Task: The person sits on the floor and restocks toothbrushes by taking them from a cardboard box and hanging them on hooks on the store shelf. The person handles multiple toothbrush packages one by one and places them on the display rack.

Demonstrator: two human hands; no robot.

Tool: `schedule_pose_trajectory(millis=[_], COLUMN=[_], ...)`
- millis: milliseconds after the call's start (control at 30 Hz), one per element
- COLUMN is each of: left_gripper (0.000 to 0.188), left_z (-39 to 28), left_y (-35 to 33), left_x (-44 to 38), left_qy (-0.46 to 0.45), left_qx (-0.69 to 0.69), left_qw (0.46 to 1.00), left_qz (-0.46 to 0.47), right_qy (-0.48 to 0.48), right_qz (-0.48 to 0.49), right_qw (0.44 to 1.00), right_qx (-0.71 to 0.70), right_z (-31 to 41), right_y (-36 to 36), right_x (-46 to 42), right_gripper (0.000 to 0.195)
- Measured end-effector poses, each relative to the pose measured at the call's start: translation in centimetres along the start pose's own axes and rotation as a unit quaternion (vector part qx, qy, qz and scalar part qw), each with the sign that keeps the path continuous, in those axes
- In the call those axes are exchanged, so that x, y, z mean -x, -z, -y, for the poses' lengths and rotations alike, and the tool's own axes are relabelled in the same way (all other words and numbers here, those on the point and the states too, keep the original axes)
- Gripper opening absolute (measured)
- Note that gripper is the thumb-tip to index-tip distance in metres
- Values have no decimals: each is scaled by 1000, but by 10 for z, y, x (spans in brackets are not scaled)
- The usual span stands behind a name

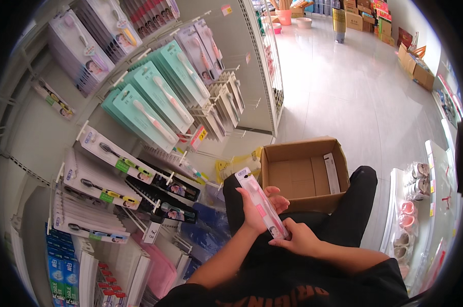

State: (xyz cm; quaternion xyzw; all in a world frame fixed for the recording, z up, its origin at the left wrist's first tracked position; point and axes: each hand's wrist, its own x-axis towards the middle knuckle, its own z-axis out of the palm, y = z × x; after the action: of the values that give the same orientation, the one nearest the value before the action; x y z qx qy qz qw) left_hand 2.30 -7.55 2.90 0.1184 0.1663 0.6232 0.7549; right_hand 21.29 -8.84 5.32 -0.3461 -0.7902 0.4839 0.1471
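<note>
A pink toothbrush in a clear-fronted blister pack (265,209) is tilted in front of me. My left hand (253,218) cradles it around the middle, the thumb along one side and the fingertips showing past the other. The lower end of the pack is pinched by my right hand (301,238). Just beyond my hands, an open cardboard box (292,172) stands between my knees. Inside it a narrow white package (332,173) leans along the right wall.
To the left, shelf hooks hold teal toothbrush packs (149,117) and white toothbrush packs (101,188). Darlie toothpaste boxes (64,268) stand lower down. Bagged slippers (407,215) sit on a right-hand shelf. Cartons (417,67) line the far right wall beside the tiled floor (331,88).
</note>
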Motion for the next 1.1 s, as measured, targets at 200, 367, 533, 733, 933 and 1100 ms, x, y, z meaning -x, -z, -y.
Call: schedule_pose_trajectory(millis=[200, 367, 533, 733, 933, 1100], left_gripper=[104, 107, 108, 110, 109, 81], left_z=[-5, -5, -5, 0, -5, 0], left_y=[-6, -7, -8, 0, -30, -18], left_x=[1, 1, 0, -2, 4, -2], left_qy=[13, 14, 16, -3, -101, -143], left_qx=[-4, -30, -32, -33, -55, -196], left_qw=[1000, 999, 999, 999, 993, 967], left_qz=[-16, 3, -14, -15, -34, -74], right_qy=[19, 3, 9, 9, 5, 95], right_qz=[16, 33, 24, -1, -58, -220], right_qw=[999, 999, 999, 1000, 995, 961], right_qx=[-22, -21, -20, 5, 78, 138], right_z=[2, 0, -5, -6, -1, 60], right_y=[7, 7, 4, 2, 29, 114], right_x=[-4, -5, -7, -6, -29, -85], right_gripper=[54, 55, 53, 47, 42, 40])
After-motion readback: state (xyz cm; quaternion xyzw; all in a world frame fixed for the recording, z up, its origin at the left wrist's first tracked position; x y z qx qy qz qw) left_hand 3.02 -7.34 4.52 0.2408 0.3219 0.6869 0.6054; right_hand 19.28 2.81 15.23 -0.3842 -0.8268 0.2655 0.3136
